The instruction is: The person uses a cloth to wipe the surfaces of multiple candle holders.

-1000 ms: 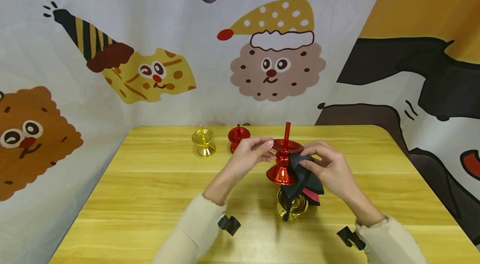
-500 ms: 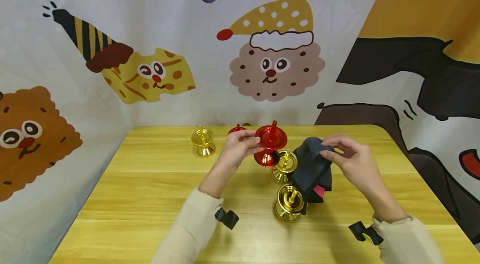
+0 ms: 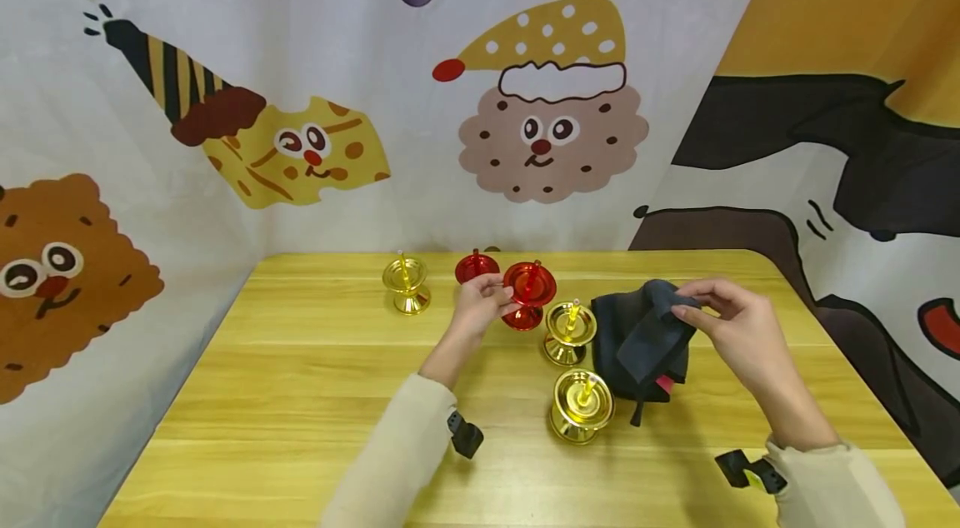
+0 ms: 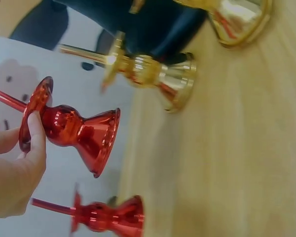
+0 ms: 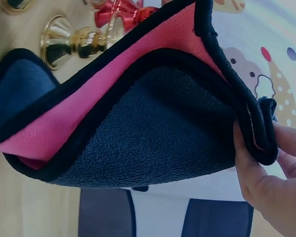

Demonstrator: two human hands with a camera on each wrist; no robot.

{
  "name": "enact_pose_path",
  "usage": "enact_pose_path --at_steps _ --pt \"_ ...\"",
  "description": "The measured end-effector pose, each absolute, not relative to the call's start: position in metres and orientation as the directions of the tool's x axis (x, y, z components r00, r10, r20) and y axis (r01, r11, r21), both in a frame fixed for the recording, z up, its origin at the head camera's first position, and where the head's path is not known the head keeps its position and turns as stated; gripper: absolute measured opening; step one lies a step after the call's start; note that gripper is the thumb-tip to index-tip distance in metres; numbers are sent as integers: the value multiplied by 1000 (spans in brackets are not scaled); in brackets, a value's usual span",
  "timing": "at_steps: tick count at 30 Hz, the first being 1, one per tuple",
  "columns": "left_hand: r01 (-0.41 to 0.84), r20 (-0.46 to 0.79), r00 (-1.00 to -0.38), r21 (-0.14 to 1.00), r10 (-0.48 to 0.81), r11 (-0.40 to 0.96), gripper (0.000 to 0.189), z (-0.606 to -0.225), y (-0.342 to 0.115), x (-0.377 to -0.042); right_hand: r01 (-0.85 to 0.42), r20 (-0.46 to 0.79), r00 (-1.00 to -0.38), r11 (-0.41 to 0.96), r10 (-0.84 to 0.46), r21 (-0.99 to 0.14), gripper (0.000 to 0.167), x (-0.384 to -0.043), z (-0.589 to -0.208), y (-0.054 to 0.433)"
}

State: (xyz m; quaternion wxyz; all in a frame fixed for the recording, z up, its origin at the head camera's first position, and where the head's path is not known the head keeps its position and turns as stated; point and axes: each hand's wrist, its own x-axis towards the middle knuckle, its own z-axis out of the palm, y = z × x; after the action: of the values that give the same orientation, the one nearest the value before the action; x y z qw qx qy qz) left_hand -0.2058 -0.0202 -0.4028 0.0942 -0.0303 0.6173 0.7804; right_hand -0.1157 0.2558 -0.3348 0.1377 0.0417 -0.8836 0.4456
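Observation:
My left hand (image 3: 478, 307) pinches the dish rim of a shiny red candle holder (image 3: 529, 285) with a spike in its middle. In the left wrist view that red candle holder (image 4: 84, 129) is upright relative to the table, its base close over the wood. A second red candle holder (image 3: 476, 266) stands just behind my left fingers. My right hand (image 3: 738, 324) pinches the top edge of a dark cloth (image 3: 645, 336) that hangs in folds, its pink side showing in the right wrist view along the cloth's fold (image 5: 113, 74).
Two gold candle holders stand between the hands: one (image 3: 570, 332) beside the cloth, another (image 3: 582, 406) nearer the front. A third gold candle holder (image 3: 406, 285) is at the back left. Behind the wooden table (image 3: 300, 428) hangs a printed curtain (image 3: 337, 28).
The red candle holder has moved left and back in my left hand, away from the cloth. My right hand has drawn the cloth to the right, uncovering the gold candle holders.

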Motion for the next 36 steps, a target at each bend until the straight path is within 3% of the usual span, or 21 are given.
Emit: enact_pose_path --at_steps 15,36 --pt "-229 -219 -973 945 70 -232 24 -446 -6 -214 -142 207 -978 609 36 -781 19 -114 -360 260" --pt "-243 -233 -970 940 71 -240 34 -447 4 -226 -138 187 -982 616 15 -775 18 -115 -375 259"
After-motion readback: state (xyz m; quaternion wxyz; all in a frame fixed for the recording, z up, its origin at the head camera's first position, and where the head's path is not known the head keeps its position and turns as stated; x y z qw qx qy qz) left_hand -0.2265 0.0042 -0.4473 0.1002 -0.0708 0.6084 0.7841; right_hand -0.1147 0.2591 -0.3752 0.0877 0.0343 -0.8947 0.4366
